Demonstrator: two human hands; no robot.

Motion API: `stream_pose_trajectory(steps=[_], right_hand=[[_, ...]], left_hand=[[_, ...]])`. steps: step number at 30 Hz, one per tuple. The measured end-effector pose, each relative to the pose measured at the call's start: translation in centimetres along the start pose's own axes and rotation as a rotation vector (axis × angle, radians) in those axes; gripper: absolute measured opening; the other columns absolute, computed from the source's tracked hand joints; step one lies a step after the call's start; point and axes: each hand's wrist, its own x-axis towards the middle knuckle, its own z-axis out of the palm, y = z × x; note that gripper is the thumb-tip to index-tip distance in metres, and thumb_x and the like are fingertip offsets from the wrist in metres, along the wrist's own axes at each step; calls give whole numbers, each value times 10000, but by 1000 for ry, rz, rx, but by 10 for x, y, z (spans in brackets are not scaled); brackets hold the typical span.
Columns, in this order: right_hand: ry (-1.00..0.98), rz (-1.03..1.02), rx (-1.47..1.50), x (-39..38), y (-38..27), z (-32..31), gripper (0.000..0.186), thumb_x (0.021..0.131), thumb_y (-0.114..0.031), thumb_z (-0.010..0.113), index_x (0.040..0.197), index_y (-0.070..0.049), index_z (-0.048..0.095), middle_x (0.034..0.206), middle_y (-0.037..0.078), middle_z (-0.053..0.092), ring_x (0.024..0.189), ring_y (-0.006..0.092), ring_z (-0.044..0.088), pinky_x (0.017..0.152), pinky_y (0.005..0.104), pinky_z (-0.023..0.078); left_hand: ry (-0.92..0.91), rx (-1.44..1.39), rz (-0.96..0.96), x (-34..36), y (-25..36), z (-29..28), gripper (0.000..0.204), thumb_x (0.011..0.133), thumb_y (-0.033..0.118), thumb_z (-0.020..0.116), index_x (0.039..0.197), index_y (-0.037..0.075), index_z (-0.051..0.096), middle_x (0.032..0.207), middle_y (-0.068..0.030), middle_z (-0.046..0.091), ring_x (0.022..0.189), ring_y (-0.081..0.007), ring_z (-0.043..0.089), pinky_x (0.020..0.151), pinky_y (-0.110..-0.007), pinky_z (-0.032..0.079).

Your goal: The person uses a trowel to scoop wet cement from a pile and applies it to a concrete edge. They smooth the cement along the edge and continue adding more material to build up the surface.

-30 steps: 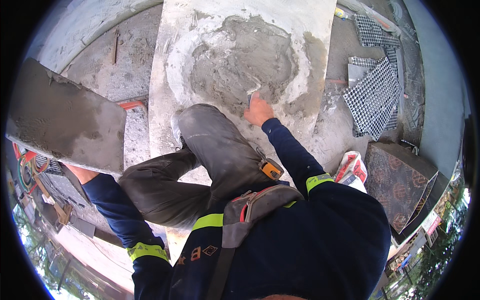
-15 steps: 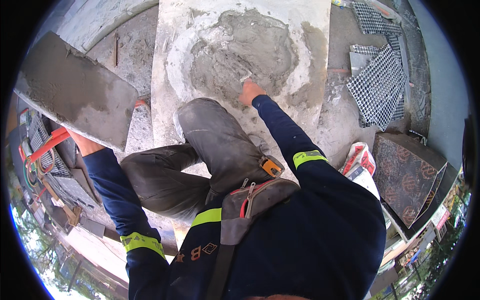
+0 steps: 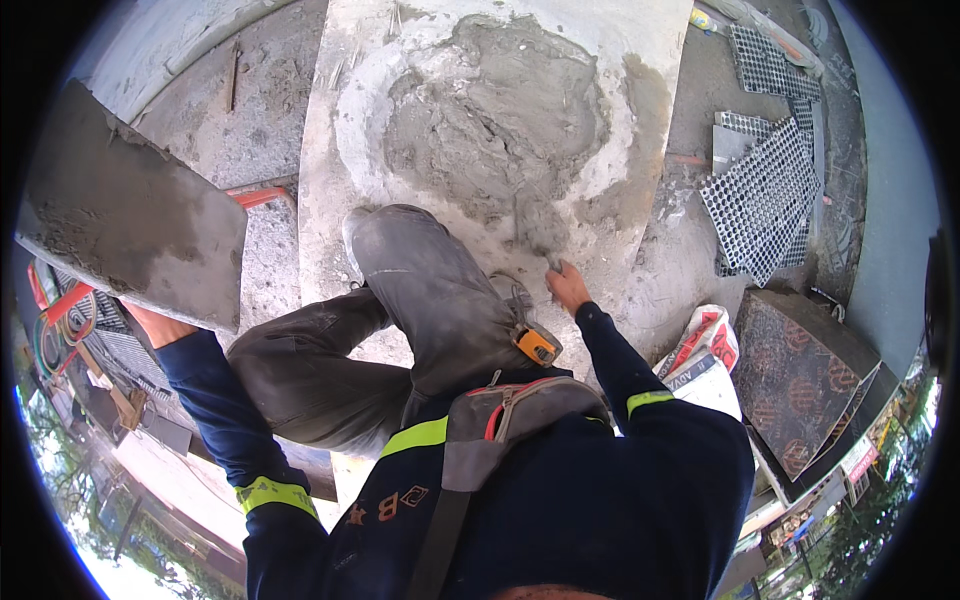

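Observation:
My left hand (image 3: 160,325) holds a large, flat mortar board (image 3: 190,220) at its near edge, tilted out to my left. Wet grey mortar smears its face, and the fingers underneath are hidden. My right hand (image 3: 568,287) is closed around the handle of a trowel (image 3: 538,225), whose mortar-coated blade is blurred and hard to tell from the grey behind it. Past the trowel, a broad patch of wet mortar (image 3: 490,120) spreads over a pale sheet (image 3: 325,220) on the ground, with a whitish ring around it.
Perforated black-and-white panels (image 3: 765,200) lie in a pile to the right. Nearer are a white and red bag (image 3: 700,345) and a dark patterned box (image 3: 800,380). An orange-red metal bar (image 3: 262,196) lies beside the board. My bent knee (image 3: 400,245) reaches the sheet.
My right hand has drawn the trowel back from the middle of the mortar toward me and to the right. The board in my left hand has shifted slightly left and nearer.

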Motion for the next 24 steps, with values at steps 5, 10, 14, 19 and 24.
stream_pose_trajectory(steps=[5, 10, 14, 19, 24], right_hand=[[-68, -79, 474, 142, -160, 54, 201, 871, -211, 604, 766, -56, 529, 617, 34, 497, 457, 159, 462, 431, 353, 353], [-200, -51, 398, 105, -233, 7, 143, 869, -196, 612, 832, -75, 546, 678, 49, 542, 490, 172, 485, 477, 370, 385], [122, -422, -227, 65, -248, -56, 249, 886, -265, 606, 897, -18, 574, 790, 189, 676, 675, 360, 649, 631, 472, 495], [278, -411, -674, 26, -304, -46, 438, 914, -298, 605, 1196, 26, 519, 1000, 337, 684, 977, 499, 662, 878, 537, 522], [318, -149, -708, 116, -170, 0, 425, 907, -251, 584, 1207, 34, 489, 1057, 330, 687, 999, 507, 664, 899, 558, 520]], left_hand=[[-847, -291, -118, 37, -11, -64, 655, 1068, 562, 345, 1538, 109, 398, 1551, -94, 453, 1389, -296, 451, 1182, -439, 347], [-69, -17, 109, 2, -8, -27, 662, 1058, 573, 356, 1524, 107, 425, 1529, -104, 482, 1373, -319, 472, 1160, -448, 378], [-219, -56, 114, 30, -15, -69, 673, 1058, 577, 340, 1546, 117, 399, 1563, -101, 445, 1403, -316, 439, 1181, -459, 345], [-179, -18, 190, 18, -9, -71, 614, 1085, 496, 330, 1555, 103, 369, 1568, -113, 431, 1409, -313, 433, 1185, -456, 345], [-1044, -417, -82, 32, -14, -35, 615, 1084, 502, 337, 1540, 93, 392, 1559, -101, 444, 1402, -310, 440, 1172, -454, 361]])
